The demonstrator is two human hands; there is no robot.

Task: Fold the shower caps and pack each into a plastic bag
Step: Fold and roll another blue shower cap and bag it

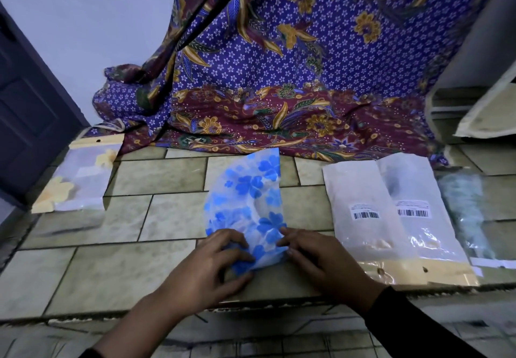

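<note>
At the far left a packed bag (75,187) lies flat on the tiled surface (156,218), holding a cap printed with yellow flowers under a cream header card. Near the middle, the left hand (212,265) curls its fingers over the near end of the blue-flowered shower cap (251,201), thumb tucked below, so it pinches the thin film. The cap is translucent, crinkly plastic, folded to a half-round strip that reaches away from the person towards the batik cloth (279,78) draped behind. The right hand (315,260) meets the cap from the other side, fingertips and thumb nipping its near right edge. Folding looks to be in hand, roughly midway: the cap is halved but too long for a bag. The next move probably calls for doubling the strip over and pressing air out, since slippery film springs open. To the right, 2 empty plastic bags (360,212) with barcode labels lie side by side, glossy and flat, just beside a pale green bundle (469,212) at the edge, too blurred to identify
</note>
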